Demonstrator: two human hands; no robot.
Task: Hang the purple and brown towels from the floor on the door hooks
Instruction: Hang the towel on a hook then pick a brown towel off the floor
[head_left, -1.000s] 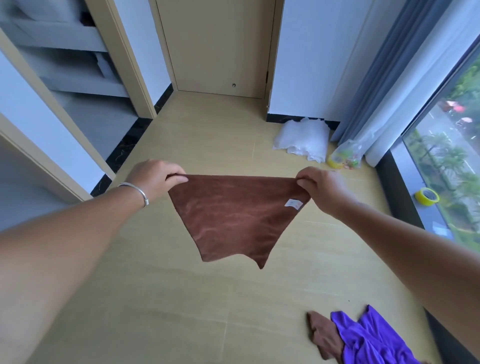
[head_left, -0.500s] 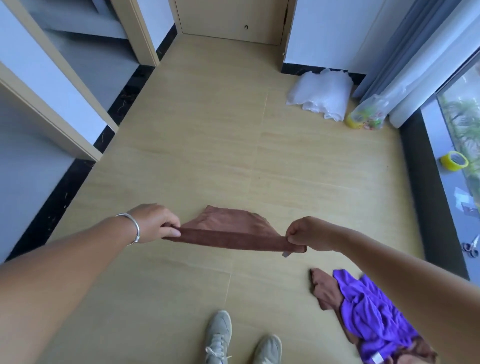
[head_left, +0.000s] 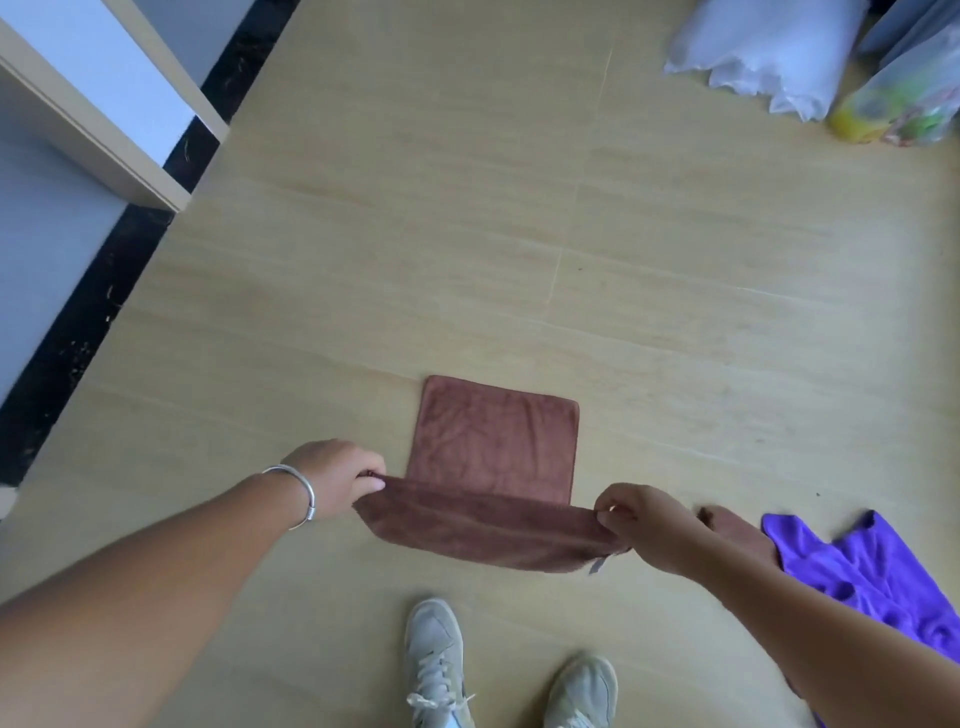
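Head view | both hands pinch brown towel (head_left: 493, 467) corners: left hand (head_left: 337, 475), right hand (head_left: 641, 525) | purple towel (head_left: 872, 577) right, shoes (head_left: 434, 660) below | towel's far half now on floor (head_left: 415, 234)

Left hand (head_left: 337, 475) and right hand (head_left: 641, 522) pinch the brown towel's (head_left: 493, 452) near corners — its far half lies on the floor (head_left: 467, 234); purple towel (head_left: 872, 577) at right.
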